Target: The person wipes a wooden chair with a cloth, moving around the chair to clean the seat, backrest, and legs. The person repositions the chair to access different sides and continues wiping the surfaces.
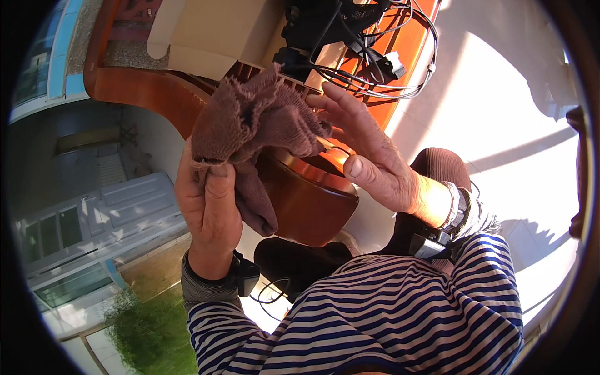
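My left hand [213,220] is raised and grips a crumpled brown knitted cloth [229,126] between thumb and fingers. The cloth has a ribbed or towelling texture and ragged-looking edges. One end hangs down beside my left thumb, and the rest bunches up above the hand. To the right of the cloth, my right hand [375,164] is held with its fingers spread and holds nothing. Its fingertips are close to the cloth's right edge; whether they touch it I cannot tell. Below the cloth is the rounded armrest of a varnished wooden bench [309,206].
An opened cardboard box [206,33] stands on the bench at the top. Black gear [318,28] and looped cables [422,84] lie beside it. A window [56,229] and green foliage [150,333] appear on the left. Sunlight falls on the tiled floor [515,117] at right.
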### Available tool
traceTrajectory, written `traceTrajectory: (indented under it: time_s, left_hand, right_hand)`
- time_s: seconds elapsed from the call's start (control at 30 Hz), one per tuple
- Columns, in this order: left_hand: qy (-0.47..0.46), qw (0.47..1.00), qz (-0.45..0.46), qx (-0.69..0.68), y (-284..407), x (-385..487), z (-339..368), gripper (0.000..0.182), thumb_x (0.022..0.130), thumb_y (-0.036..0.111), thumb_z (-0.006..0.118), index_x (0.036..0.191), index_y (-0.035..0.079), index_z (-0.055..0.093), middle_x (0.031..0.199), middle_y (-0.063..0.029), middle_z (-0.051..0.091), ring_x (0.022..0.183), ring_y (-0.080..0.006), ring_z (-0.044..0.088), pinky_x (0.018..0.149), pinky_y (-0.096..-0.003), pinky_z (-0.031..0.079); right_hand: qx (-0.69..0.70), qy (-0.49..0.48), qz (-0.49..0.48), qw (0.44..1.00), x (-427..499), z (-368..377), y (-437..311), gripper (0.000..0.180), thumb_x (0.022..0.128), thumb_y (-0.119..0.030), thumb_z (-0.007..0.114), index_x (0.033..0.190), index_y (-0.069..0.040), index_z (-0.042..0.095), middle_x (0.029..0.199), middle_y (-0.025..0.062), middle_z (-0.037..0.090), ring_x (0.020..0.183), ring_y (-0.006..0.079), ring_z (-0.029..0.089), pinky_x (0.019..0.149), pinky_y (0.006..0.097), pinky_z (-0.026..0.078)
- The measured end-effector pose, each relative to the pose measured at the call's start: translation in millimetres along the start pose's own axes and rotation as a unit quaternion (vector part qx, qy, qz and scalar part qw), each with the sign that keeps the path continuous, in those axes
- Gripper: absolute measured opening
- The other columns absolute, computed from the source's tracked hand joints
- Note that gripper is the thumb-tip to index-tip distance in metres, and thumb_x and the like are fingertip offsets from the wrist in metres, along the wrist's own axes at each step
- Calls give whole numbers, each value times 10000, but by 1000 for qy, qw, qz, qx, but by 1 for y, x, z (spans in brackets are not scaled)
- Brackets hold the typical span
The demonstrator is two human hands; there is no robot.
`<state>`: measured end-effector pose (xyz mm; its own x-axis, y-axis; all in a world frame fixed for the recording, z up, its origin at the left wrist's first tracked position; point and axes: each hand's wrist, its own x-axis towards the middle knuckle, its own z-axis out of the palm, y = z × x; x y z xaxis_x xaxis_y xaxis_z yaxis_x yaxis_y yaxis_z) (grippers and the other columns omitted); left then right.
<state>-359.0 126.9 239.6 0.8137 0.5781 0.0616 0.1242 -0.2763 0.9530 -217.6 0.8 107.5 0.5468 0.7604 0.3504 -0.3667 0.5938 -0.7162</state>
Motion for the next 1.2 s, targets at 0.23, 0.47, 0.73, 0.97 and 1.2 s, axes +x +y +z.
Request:
traceTrajectory:
  time_s: [0.23,0.47,0.73,0.97,1.2]
  left_hand:
    - [-129,903,212,351,3,57,19,1120,835,882,417,1559,28,381,1629,-202,347,1485,-347,381,1143,-469,384]
    - [34,832,94,546,-63,46,-82,836,1047,682,216,1543,36,405,1666,-228,234,1550,-418,176,1239,-513,156]
    - [76,911,22,405,-108,56,-101,892,1034,708,227,1571,0,303,1678,-247,163,1559,-372,171,1256,-463,148]
    - [51,935,0,351,-108,56,-102,888,1041,687,280,1546,-43,317,1645,-240,259,1509,-324,296,1240,-430,222]
    - [43,959,-14,281,-109,55,-102,797,1074,624,276,1550,-14,333,1609,-172,358,1442,-274,412,1204,-404,309]
  right_hand:
    - [49,38,61,996,2,-16,-24,329,1027,-161,650,1311,-2,605,1251,76,649,1170,167,589,1014,325,469]
    - [7,-129,243,961,-24,-52,14,313,1096,-207,504,1261,41,598,1170,86,633,1089,184,591,976,324,475]
    - [-113,-280,244,921,0,-59,67,443,1012,-75,606,1433,-33,472,1260,147,600,1171,300,602,1010,388,486]
    - [-217,-226,63,948,33,-35,101,222,873,2,671,1088,20,618,1183,179,588,1132,384,606,994,406,498]
    - [-246,-170,134,945,75,-20,132,169,887,-70,666,1016,31,624,1054,194,583,996,379,634,866,443,542]
